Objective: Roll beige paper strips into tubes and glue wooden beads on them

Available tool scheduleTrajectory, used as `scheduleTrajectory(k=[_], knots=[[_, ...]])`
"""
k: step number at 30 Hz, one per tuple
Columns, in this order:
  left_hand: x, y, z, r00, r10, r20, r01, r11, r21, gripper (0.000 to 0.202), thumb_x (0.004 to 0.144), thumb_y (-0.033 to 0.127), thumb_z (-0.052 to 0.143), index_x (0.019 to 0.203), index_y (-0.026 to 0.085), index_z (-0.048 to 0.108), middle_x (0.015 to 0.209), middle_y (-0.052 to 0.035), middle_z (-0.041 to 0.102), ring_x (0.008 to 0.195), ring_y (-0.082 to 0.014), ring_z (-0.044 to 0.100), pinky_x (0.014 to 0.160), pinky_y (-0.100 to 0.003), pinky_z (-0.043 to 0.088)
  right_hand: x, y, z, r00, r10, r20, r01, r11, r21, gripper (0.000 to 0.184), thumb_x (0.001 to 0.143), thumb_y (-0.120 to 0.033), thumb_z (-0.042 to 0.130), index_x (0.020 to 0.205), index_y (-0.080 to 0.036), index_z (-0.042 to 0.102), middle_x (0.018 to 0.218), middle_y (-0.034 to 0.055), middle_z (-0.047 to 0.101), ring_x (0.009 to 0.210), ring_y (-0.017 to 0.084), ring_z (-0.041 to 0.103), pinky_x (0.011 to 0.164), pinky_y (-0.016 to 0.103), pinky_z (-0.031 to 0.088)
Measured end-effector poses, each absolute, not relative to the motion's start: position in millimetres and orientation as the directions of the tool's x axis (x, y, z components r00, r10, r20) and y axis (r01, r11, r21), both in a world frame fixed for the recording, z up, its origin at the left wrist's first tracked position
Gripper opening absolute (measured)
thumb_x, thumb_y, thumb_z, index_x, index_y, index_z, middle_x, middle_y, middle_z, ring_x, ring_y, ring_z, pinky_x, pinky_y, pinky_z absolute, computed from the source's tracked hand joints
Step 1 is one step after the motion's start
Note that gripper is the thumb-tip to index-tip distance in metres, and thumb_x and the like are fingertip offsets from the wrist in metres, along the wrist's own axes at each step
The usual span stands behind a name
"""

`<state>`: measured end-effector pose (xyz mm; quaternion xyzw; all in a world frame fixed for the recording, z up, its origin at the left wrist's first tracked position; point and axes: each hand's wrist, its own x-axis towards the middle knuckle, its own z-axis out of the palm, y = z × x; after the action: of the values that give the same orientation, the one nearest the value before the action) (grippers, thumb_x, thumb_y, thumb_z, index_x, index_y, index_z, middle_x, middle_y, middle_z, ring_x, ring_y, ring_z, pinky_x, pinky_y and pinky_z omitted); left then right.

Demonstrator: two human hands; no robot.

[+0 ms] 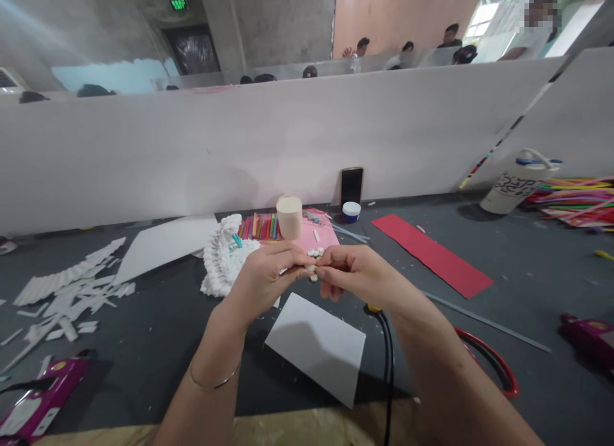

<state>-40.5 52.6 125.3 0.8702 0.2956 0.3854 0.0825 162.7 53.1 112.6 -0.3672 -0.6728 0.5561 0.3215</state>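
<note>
My left hand (272, 272) and my right hand (355, 270) meet over the middle of the table. Thumb and fingertips of each are pinched together on a small whitish piece (311, 268), mostly hidden by the fingers. Just beyond the fingertips are several small white rounded pieces (315, 252). A white card (319, 347) lies below my hands. Beside my left hand sits a crinkled white mass (218, 260) with a small teal piece (236, 240) on it. Behind my hands stands a cream cylinder (289, 219) near a pink sheet (326, 233).
White strips (67, 305) and a large white sheet (165, 244) lie left. Along the back are coloured sticks (259, 226), a small jar (351, 211) and a phone (352, 187). Right are a red strip (429, 254), red-handled tool (503, 369), tumbler (515, 183) and a black cable (389, 369).
</note>
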Motion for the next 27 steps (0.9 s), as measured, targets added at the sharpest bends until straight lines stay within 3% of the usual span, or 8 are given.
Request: scheduleTrajectory(k=[5,9,16,18,24,27], knots=[[-37,40,127,0.577,0.648,0.498,0.666,-0.726,0.171,0.014,0.091,0.018,0.056,0.085,0.015,0.068,0.078,-0.0035,0.065,0.073,-0.0151,0.061,0.063,-0.026,0.047,157,53,106,-0.534,0.845,0.017,0.235,0.167,-0.958,0.020,0.090,-0.034,0.054,0.081,-0.018,0.062,0.075,0.0005,0.071,0.056,0.008,0.061,0.055,0.021,0.047],[-27,36,121,0.562,0.690,0.456,0.765,-0.643,0.029,0.017,0.091,0.015,0.053,0.082,0.012,0.067,0.077,-0.0053,0.063,0.074,-0.0186,0.061,0.062,-0.030,0.047,156,58,100,-0.492,0.871,-0.003,0.241,0.133,-0.961,0.026,0.090,-0.039,0.054,0.076,-0.018,0.059,0.070,0.0016,0.069,0.054,0.009,0.061,0.053,0.021,0.046],[-22,42,122,0.443,0.619,0.648,0.617,-0.735,0.280,0.009,0.089,0.016,0.059,0.095,0.017,0.066,0.088,-0.0037,0.068,0.080,-0.0140,0.064,0.070,-0.026,0.051,164,61,107,-0.479,0.877,0.019,0.110,0.082,-0.991,0.028,0.086,-0.045,0.060,0.078,-0.018,0.060,0.068,0.0019,0.068,0.051,0.009,0.060,0.051,0.022,0.046],[-23,40,124,0.465,0.611,0.641,0.625,-0.739,0.251,0.010,0.090,0.016,0.057,0.091,0.016,0.066,0.086,-0.0042,0.067,0.078,-0.0141,0.064,0.069,-0.026,0.051,164,60,109,-0.486,0.874,0.013,0.105,0.073,-0.992,0.028,0.085,-0.045,0.061,0.080,-0.018,0.061,0.070,0.0025,0.069,0.052,0.009,0.061,0.052,0.022,0.047],[-25,29,128,0.557,0.640,0.529,0.751,-0.660,0.008,0.022,0.093,0.015,0.048,0.078,0.012,0.063,0.074,-0.0047,0.059,0.069,-0.0168,0.057,0.059,-0.028,0.044,155,57,106,-0.512,0.859,0.013,0.097,0.073,-0.993,0.026,0.086,-0.041,0.061,0.078,-0.017,0.060,0.067,0.0004,0.068,0.052,0.008,0.060,0.051,0.020,0.046],[-26,28,129,0.568,0.630,0.529,0.746,-0.666,-0.007,0.021,0.094,0.016,0.046,0.082,0.012,0.064,0.078,-0.0052,0.060,0.071,-0.0164,0.057,0.060,-0.028,0.044,152,57,105,-0.500,0.865,0.032,0.064,0.074,-0.995,0.024,0.087,-0.040,0.061,0.079,-0.017,0.059,0.064,-0.0011,0.066,0.051,0.008,0.060,0.050,0.019,0.047]])
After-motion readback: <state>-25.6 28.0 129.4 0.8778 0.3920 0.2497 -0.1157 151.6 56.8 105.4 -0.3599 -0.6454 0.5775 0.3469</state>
